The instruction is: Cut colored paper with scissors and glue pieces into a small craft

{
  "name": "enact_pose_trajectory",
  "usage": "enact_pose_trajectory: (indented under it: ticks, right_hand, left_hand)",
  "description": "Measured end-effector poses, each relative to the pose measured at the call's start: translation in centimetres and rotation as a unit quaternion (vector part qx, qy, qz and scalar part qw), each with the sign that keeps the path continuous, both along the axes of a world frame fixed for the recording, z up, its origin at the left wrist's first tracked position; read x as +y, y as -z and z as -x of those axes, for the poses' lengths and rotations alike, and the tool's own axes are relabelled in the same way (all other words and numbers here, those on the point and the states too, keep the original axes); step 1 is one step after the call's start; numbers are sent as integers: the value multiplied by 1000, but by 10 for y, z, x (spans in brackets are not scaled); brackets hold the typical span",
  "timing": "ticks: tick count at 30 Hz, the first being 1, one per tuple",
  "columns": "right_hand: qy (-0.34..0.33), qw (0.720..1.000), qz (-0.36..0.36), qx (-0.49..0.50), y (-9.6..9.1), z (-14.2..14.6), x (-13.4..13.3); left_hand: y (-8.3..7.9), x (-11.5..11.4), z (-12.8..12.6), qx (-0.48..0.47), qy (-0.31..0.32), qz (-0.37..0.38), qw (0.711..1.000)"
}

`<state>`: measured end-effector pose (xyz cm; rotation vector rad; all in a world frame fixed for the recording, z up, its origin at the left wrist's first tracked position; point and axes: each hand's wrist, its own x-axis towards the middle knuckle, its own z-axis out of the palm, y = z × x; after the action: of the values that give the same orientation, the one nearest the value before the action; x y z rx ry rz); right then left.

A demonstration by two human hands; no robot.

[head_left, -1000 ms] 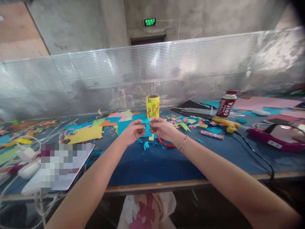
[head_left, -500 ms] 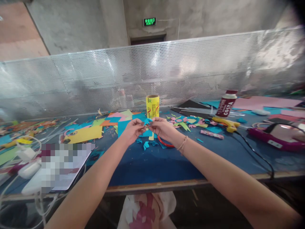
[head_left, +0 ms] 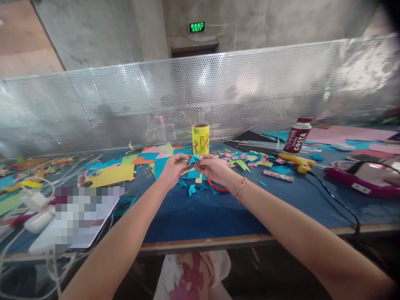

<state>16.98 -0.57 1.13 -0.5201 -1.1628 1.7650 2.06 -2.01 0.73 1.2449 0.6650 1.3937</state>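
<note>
My left hand (head_left: pixel 173 168) and my right hand (head_left: pixel 214 168) meet above the middle of the blue table (head_left: pixel 193 216). Both pinch one small blue paper piece (head_left: pixel 193 159) between fingertips, the fingers closed on it. Blue paper scraps (head_left: pixel 192 189) lie on the table just below my hands. A red ring-shaped handle (head_left: pixel 215 188) shows under my right wrist, partly hidden. Right behind the paper stands a yellow roll (head_left: pixel 200 139), upright.
Yellow and coloured paper sheets (head_left: pixel 109 175) spread at the left, paper flowers (head_left: pixel 246 159) at the right. A brown Costa bottle (head_left: pixel 297 135), a yellow glue gun (head_left: pixel 296 162) with black cable, and a magenta device (head_left: pixel 362 180) stand right. A perforated metal screen (head_left: pixel 200 96) closes the back.
Both hands lifted slightly and the blue paper piece now shows smaller and folded at their fingertips. Everything else on the table stayed put.
</note>
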Motion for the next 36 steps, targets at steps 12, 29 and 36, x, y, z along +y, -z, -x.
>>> enact_pose_trajectory:
  ticks: [12,29,36]
  right_hand:
    - [8,1000,13,-8,-2,-1,-2]
    - [19,998,-21,-49,-2,-2,-1]
    - [135,942,-221,-214,1,-3,1]
  left_hand:
    - [-2,-2,-2,30,-10,-17,999]
    - [3,2,1,118,-43,-74,989]
    - [-1,0,2,102,-45,-61,992]
